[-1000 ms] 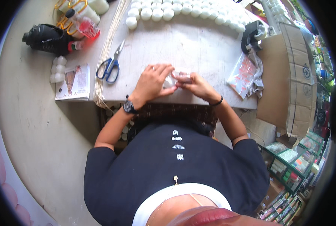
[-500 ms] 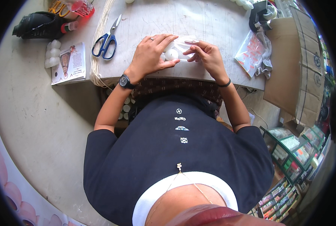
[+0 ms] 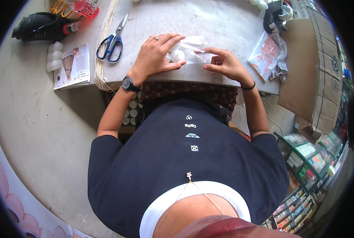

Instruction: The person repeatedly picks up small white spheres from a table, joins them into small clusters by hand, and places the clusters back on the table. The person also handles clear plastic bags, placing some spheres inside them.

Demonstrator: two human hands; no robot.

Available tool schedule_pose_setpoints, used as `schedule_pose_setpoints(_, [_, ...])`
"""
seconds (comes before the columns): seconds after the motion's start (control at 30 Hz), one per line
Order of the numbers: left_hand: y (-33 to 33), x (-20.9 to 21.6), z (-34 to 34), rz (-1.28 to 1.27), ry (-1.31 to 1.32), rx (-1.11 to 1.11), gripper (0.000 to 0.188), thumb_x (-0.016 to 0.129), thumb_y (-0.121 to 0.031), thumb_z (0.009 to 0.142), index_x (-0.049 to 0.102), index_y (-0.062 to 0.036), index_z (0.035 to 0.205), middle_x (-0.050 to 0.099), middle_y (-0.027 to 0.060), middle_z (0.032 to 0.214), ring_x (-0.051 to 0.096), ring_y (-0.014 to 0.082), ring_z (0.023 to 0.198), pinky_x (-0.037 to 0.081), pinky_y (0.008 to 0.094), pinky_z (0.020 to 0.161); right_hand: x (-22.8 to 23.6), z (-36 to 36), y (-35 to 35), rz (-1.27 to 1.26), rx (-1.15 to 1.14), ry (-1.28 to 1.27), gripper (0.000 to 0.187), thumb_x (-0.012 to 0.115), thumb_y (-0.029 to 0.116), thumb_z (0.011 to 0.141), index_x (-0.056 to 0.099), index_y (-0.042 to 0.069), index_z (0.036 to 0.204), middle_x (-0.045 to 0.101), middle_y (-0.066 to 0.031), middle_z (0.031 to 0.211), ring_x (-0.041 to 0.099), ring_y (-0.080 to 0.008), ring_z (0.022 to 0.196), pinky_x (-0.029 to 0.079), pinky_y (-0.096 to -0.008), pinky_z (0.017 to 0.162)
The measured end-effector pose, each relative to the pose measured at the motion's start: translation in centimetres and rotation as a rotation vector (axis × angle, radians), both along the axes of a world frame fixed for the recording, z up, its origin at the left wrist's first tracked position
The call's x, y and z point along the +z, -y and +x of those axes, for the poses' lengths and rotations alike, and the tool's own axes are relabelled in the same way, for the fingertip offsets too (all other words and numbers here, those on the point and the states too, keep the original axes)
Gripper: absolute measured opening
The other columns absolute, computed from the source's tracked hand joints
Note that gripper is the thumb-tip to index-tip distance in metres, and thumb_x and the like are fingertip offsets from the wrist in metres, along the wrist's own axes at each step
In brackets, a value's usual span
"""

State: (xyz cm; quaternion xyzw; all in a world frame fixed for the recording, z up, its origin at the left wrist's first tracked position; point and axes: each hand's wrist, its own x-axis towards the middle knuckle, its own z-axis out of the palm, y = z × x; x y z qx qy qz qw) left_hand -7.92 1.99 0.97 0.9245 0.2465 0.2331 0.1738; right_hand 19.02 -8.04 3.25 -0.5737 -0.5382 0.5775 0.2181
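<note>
On the near part of the table lies a clear plastic bag (image 3: pixel 195 58) with white round balls (image 3: pixel 177 56) inside. Its film is creased, and a loose strip of it stands up at the far side. My left hand (image 3: pixel 155 56) curves round the bag's left end, thumb along the near edge and fingers over the far side, gripping it. To the right, my right hand (image 3: pixel 228 65) has its index finger stretched to the bag's edge and its thumb apart below. The other fingers of this hand are bent, and nothing firm shows between them.
Blue-handled scissors (image 3: pixel 110 47) and a bundle of pale cord (image 3: pixel 101 63) lie left of my hands. Beyond them are a booklet (image 3: pixel 71 69), white bumpy pieces (image 3: pixel 54 57) and a black bag (image 3: pixel 40 27). A tape dispenser (image 3: pixel 274 18), plastic packet (image 3: pixel 264 57) and cardboard box (image 3: pixel 300 63) stand right.
My right hand has moved right and slightly toward me, its pinching fingers spreading apart. My left hand and the bag have shifted a little left.
</note>
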Motion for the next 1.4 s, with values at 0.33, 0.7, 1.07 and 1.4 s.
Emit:
schedule_pose_setpoints(0.33, [0.1,0.3,-0.4,-0.025,0.005,-0.004,0.071,0.079,-0.044,0.078,0.059,-0.0112,0.138,0.067,0.0102,0.127,0.065,0.0264,0.111,0.048,0.0377,0.097,2.8,1.0,-3.1,0.128,0.371,0.275,0.072,0.081,0.043,0.083,0.057,0.014,0.144,0.059,-0.0114,0.144,0.07,-0.025,0.084,0.055,-0.037,0.076])
schedule_pose_setpoints(0.7, [0.1,0.8,0.0,-0.045,0.011,0.003,0.071,0.08,-0.044,0.078,0.06,-0.0123,0.138,0.067,0.0099,0.127,0.066,0.0263,0.109,0.048,0.0374,0.093,-4.8,-1.5,-21.7,1.027,-0.379,0.591,0.055,0.079,0.021,0.086,0.055,0.0,0.13,0.068,-0.0176,0.107,0.069,-0.0296,0.095,0.056,-0.04,0.085])
schedule_pose_setpoints(1.07, [0.0,0.1,-0.2,-0.029,0.033,-0.005,0.07,0.081,-0.044,0.078,0.061,-0.0131,0.138,0.068,0.0093,0.127,0.066,0.0268,0.105,0.048,0.0362,0.092,-3.5,0.4,-14.9,0.982,-0.455,0.273,0.054,0.079,0.032,0.087,0.059,0.0,0.125,0.071,-0.0186,0.108,0.069,-0.0299,0.091,0.056,-0.0392,0.08])
schedule_pose_setpoints(1.4, [-0.2,-0.1,-0.2,-0.03,0.005,-0.014,0.077,0.081,-0.046,0.079,0.056,-0.0112,0.143,0.065,0.0118,0.131,0.065,0.0274,0.107,0.048,0.0369,0.093,-1.9,0.9,0.6,0.351,-0.244,-0.138,0.045,0.078,0.004,0.086,0.063,0.0,0.128,0.066,-0.0062,0.126,0.062,-0.0141,0.115,0.05,-0.0296,0.103])
